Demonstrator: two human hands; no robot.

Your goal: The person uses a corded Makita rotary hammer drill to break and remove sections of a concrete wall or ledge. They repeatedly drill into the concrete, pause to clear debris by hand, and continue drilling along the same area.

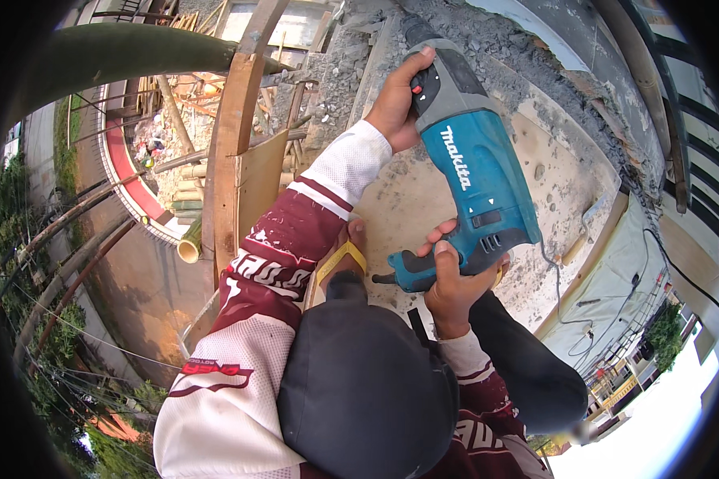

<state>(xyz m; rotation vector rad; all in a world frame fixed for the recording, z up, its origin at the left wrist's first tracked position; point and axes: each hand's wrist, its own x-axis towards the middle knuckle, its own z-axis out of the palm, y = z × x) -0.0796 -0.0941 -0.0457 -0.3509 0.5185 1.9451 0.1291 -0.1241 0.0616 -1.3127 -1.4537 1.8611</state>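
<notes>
A teal and dark grey rotary hammer drill (481,164) lies slantwise in front of me, its chuck end pointing up and away toward a rough concrete edge. My left hand (398,104) is closed on the grey front housing, with the thumb up near a small red button. Lower down, my right hand (459,289) grips the rear handle, partly hidden behind the tool. Its power cord shows only in part. Whether the tip touches the concrete cannot be made out.
Broken concrete and grey rubble (527,60) border the dusty slab (571,172) at the far side. A wooden post (233,120) rises on the left, beyond which the ground drops away. Black railings (687,104) stand at right, with loose cables (615,307) below them. My sandalled foot (347,254) rests nearby.
</notes>
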